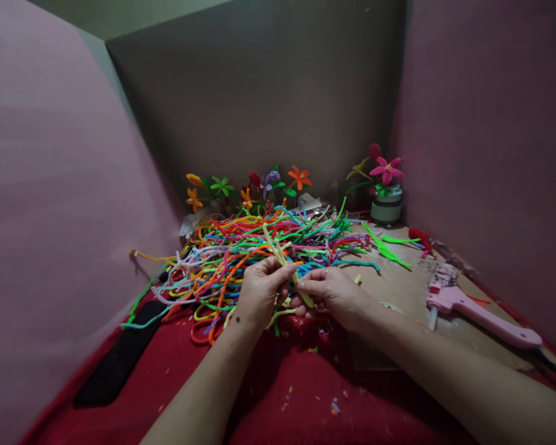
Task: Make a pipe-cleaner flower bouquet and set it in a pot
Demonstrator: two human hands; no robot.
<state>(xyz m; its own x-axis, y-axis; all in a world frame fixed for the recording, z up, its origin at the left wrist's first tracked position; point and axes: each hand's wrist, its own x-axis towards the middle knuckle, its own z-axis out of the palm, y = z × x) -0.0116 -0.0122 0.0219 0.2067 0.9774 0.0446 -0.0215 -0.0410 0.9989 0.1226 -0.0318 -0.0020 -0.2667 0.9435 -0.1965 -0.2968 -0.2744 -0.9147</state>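
Observation:
Pale yellow pipe cleaners (272, 240) are pinched between both hands, slanting from upper left down to lower right. My left hand (265, 285) closes thumb and fingers on their middle. Just to its right, my right hand (327, 292) grips them lower down, fingertips nearly touching the left thumb. How many strands are in the fingers I cannot tell. Right behind the hands spreads a big heap of multicoloured pipe cleaners (227, 250), some of them reaching under the left wrist.
A pink glue gun (486, 315) lies on brown cardboard (408, 284) at right, near bright green pieces (389, 250). Fuzzy flowers (301, 177) and a small pot (386, 207) stand at the back. A black strip (120, 358) rests on the red cloth (278, 395).

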